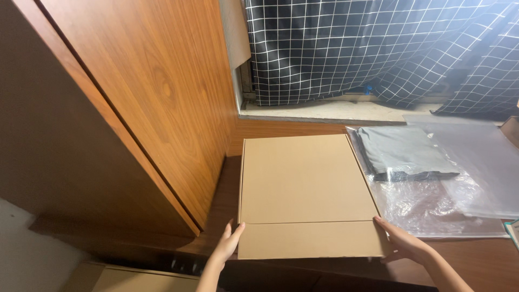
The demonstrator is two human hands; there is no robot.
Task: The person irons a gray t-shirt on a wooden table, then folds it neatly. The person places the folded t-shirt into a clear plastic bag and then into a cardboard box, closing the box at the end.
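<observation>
Dark wooden desk ran under a window hung with a black curtain crossed by a white grid, and a tall wooden cabinet rose on the left side of the view. On the desk lay a flat brown cardboard box, closed, its near edge reaching close to the front edge of the desk. Just beside it on the right sat a clear plastic bag, crinkled, with a folded grey garment inside it, the bag's left edge touching or slightly overlapping the box's right side. As a judgement, the box could tip or slide off the front of the desk, since its near edge sat so close to the drop and both hands gripped only the near corners; a shove to the right could also catch and drag the loose bag. The left hand was spread flat with fingers open, pressed against the box's near left corner. The right hand was likewise open, fingers extended along the near right corner, resting on the box rather than closing round it. Below the desk edge, another pale carton showed partly
</observation>
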